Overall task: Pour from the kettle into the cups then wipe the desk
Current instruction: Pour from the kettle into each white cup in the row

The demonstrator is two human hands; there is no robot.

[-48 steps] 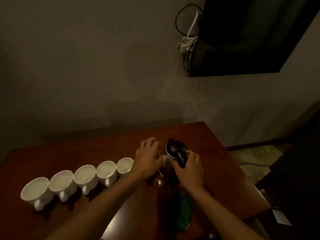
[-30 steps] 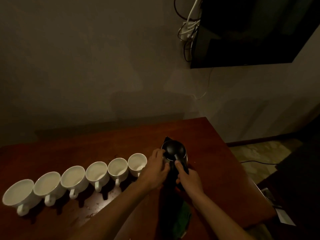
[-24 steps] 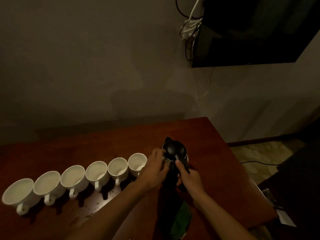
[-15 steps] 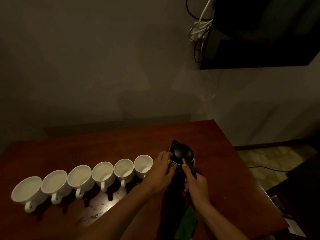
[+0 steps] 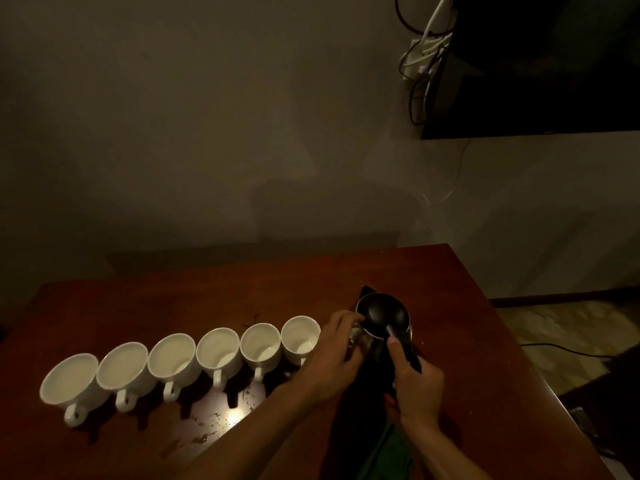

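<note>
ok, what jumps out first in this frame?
Six white cups in a row on the desk, left of centre, handles toward the wearer. Right of them the dark kettle, right hand gripping its handle, left hand holding its side. Wet drops glint on the wood before the cups.

Visible body: two hands, two forearms.
- Left hand (image 5: 332,355): bare.
- Right hand (image 5: 417,386): bare.
- Left forearm (image 5: 263,427): bare along full visible length.
- Right forearm (image 5: 446,459): same.
- Dim light; finer detail unreadable.
</note>
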